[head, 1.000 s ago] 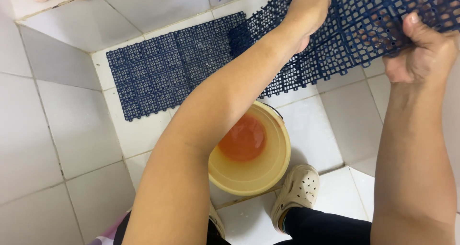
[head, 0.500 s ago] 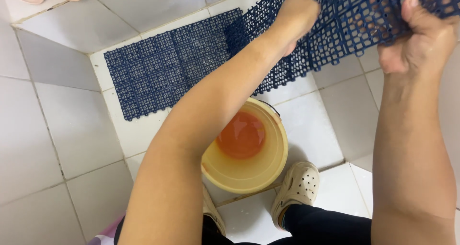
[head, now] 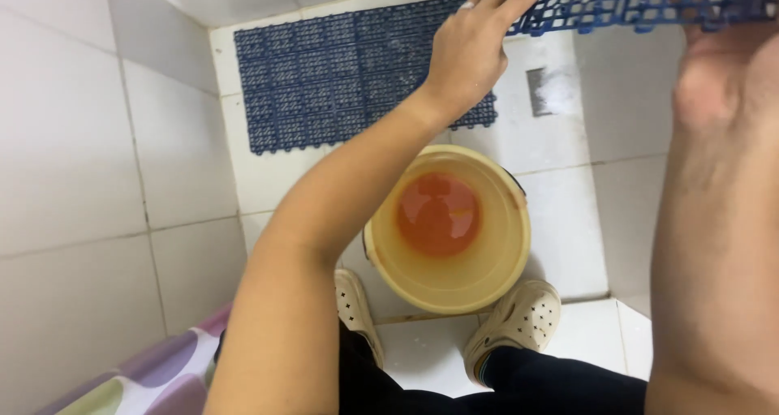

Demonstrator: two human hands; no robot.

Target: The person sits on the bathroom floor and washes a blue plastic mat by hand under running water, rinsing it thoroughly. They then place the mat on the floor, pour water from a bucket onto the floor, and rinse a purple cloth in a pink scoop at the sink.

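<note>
Left hand (head: 469,54), fingers now spread flat against the lifted blue mat (head: 641,1) at upper right rather than gripping it, steadies it above the bucket (head: 448,230); right hand's grip is hidden.

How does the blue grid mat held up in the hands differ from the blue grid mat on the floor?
The lifted blue plastic grid mat is raised off the floor, touched by the left hand; the flat blue plastic grid mat lies on the white tiled floor, untouched. The lifted one looks brighter blue. Both share a square lattice pattern.
</note>
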